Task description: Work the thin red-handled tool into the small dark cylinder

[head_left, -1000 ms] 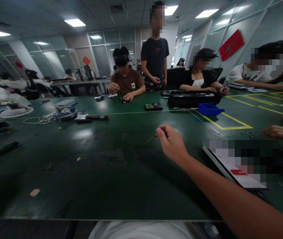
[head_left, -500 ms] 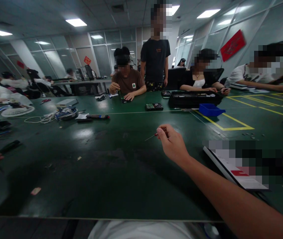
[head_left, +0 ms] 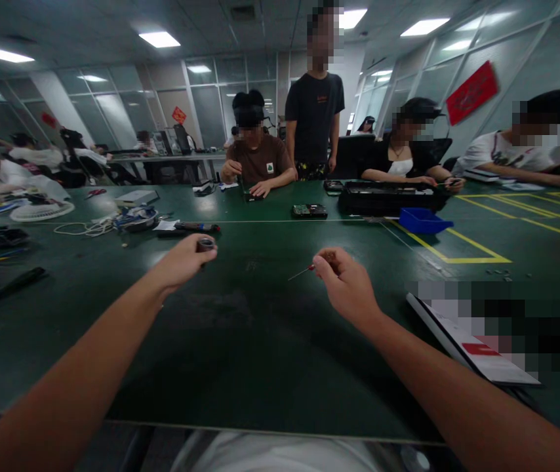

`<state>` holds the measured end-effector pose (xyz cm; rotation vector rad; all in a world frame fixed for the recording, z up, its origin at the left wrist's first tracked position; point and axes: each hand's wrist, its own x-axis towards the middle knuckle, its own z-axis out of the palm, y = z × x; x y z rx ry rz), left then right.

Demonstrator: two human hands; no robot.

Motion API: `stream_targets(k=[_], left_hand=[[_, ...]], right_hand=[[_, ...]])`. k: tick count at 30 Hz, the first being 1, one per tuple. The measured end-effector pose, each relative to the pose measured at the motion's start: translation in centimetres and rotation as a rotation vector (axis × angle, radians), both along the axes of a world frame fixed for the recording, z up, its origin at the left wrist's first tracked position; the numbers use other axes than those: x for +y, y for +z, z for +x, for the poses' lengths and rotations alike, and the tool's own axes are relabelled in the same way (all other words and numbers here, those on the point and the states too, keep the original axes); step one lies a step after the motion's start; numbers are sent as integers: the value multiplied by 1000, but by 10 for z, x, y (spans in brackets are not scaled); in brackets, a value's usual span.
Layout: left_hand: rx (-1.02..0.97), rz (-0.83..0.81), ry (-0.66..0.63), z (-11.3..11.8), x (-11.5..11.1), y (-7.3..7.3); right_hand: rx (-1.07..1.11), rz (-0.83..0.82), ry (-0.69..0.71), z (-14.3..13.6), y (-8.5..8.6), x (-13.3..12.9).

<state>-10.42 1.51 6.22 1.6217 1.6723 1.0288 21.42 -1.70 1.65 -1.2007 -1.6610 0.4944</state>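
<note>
My right hand [head_left: 341, 278] pinches a thin screwdriver [head_left: 301, 271] with a red handle, its tip pointing left over the green counter [head_left: 240, 354]. My left hand [head_left: 189, 259] grips a small dark round object [head_left: 206, 244], too small to identify, level with the screwdriver on the left. A green circuit board part [head_left: 309, 211] lies farther back, near the middle, and a blue tray [head_left: 425, 221] sits to its right. At the far side, a seated person in a brown shirt [head_left: 259, 160] leans over small parts, beside a standing person in a dark shirt [head_left: 314, 118]. A white booklet [head_left: 477, 347] lies near right.
</note>
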Motion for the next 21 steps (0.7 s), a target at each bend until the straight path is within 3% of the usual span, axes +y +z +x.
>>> stream_targets(k=[4, 9, 13, 21], left_hand=[[67, -60, -305, 62, -1, -17], [77, 35, -425, 108, -11, -35], [109, 120, -397, 116, -22, -48], [144, 157, -359, 109, -20, -65]], right_hand=[[4, 56, -17, 0, 1, -4], [215, 158, -16, 0, 2, -6], [365, 165, 50, -2, 1, -7], [143, 116, 61, -6, -5, -9]])
